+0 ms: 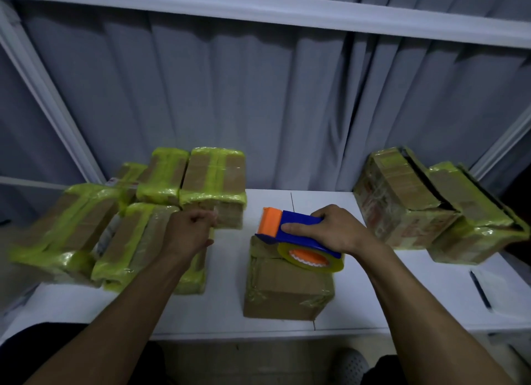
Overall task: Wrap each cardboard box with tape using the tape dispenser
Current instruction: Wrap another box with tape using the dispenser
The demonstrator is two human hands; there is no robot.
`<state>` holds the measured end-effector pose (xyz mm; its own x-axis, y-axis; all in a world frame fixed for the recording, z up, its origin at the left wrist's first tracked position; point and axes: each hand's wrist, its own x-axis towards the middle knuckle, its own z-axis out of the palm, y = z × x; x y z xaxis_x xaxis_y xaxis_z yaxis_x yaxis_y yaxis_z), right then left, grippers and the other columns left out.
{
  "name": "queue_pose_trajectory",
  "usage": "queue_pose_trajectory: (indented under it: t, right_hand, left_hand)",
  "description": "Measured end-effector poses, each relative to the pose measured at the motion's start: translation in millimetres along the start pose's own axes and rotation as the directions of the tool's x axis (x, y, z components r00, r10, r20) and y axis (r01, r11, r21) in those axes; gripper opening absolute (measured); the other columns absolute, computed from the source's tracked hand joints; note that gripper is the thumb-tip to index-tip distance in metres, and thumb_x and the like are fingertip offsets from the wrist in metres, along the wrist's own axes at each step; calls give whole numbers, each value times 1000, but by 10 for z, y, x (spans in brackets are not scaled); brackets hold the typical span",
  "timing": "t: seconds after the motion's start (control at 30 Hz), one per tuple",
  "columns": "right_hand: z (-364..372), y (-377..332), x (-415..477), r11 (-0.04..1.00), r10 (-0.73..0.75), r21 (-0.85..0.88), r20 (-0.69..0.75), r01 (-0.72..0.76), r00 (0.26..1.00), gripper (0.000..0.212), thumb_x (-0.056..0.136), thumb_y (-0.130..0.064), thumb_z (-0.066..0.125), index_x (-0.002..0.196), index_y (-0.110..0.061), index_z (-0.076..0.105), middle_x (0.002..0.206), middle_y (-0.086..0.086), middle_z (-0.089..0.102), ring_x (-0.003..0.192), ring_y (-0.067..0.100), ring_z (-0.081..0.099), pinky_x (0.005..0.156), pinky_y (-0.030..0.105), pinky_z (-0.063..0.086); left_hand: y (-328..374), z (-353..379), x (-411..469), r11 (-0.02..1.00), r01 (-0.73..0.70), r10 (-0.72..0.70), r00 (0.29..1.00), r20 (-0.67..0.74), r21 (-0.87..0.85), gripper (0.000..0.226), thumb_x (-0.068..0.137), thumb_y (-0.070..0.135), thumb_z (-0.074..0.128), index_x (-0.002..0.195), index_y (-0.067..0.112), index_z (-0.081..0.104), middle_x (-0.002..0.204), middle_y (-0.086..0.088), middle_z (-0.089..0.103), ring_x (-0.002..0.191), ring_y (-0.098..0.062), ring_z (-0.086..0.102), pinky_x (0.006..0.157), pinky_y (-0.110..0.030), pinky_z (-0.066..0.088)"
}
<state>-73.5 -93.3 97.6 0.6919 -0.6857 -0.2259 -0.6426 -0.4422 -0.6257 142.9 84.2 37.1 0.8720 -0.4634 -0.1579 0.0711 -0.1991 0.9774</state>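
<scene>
A plain cardboard box [287, 289] sits on the white table [230, 312] in front of me. On its top rests a blue and orange tape dispenser [296, 232] with a yellowish tape roll [313, 258]. My right hand [336, 229] grips the dispenser's blue body from the right. My left hand [189, 229] hovers with curled fingers over the wrapped boxes to the left, holding nothing that I can see; it is blurred.
Several boxes wrapped in yellow-green tape [120, 220] are piled on the left of the table. Two battered, partly taped boxes [425, 200] stand at the right. A grey curtain [258, 111] hangs behind. A dark pen-like object [479, 289] lies near the right edge.
</scene>
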Motion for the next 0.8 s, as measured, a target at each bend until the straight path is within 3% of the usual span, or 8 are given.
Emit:
queue_pose_trajectory:
  t: [0.23, 0.4, 0.5, 0.6, 0.73, 0.8]
  right_hand:
    - [-10, 11, 27, 995, 16, -99, 4, -16, 1000, 69, 59, -89, 69, 78, -23, 74, 77, -5, 72, 68, 12, 69, 55, 22, 45]
    - [47, -49, 27, 977, 63, -205, 27, -56, 998, 84, 52, -94, 64, 100, -25, 69, 90, -9, 67, 81, 12, 67, 62, 25, 51]
    - [82, -50, 40, 956, 84, -281, 0, -81, 996, 84, 54, -95, 65, 98, -24, 66, 87, -8, 65, 80, 13, 65, 66, 29, 56]
    - [129, -45, 48, 893, 53, -444, -65, -76, 996, 92, 46, -103, 57, 90, -23, 65, 83, -5, 66, 76, 15, 65, 73, 37, 61]
    - [188, -130, 61, 854, 46, -512, -105, -94, 993, 90, 45, -103, 59, 85, -23, 56, 81, -3, 60, 75, 17, 61, 65, 34, 53]
    - [228, -188, 58, 843, 65, -531, -68, -91, 996, 88, 46, -99, 65, 88, -22, 55, 83, -4, 58, 76, 17, 59, 63, 33, 49]
  left_hand:
    - [-93, -85, 32, 999, 53, -53, 998, -23, 4, 9, 85, 17, 76, 78, 12, 75, 79, -9, 69, 59, -13, 50, 64, -32, 54]
    - [-201, -237, 66, 997, 80, -80, 995, -54, -9, 3, 87, 14, 75, 85, 12, 76, 77, -5, 72, 62, -12, 57, 56, -26, 52]
    - [-332, -235, 51, 996, 85, -83, 995, -57, 30, 6, 88, 14, 74, 83, 12, 76, 71, -4, 70, 53, -12, 53, 56, -28, 52]
    - [-493, -121, -56, 991, 96, -98, 995, 23, 91, 18, 93, 13, 68, 79, 3, 72, 59, -4, 59, 45, -12, 47, 44, -22, 45]
    - [-617, -26, -100, 983, 182, -183, 982, 39, 28, 36, 90, 32, 72, 78, -2, 66, 69, -11, 58, 55, -17, 54, 46, -21, 50]
    - [-678, -8, -95, 982, 168, -171, 985, 32, 86, 33, 86, 28, 77, 75, -1, 65, 82, -16, 61, 60, -17, 57, 43, -19, 49]
